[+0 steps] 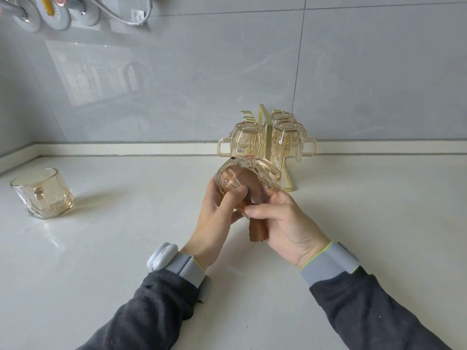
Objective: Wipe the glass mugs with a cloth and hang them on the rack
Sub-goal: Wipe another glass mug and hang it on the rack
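Wiping is the step in hand: our left hand (219, 208) curls round the mug (242, 178), held above the desk (126, 248) near the rack (265, 127). Our right hand (283, 218) grips the cloth (257, 232) stuffed inside. Next, we judge, its handle must find the free peg (246, 117).

Pale countertop (151, 248), upright amber glass mug (43, 193) at left, gold rack (265, 137) at back

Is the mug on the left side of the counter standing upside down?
No, the mug on the counter stands upright, with its open mouth facing up.
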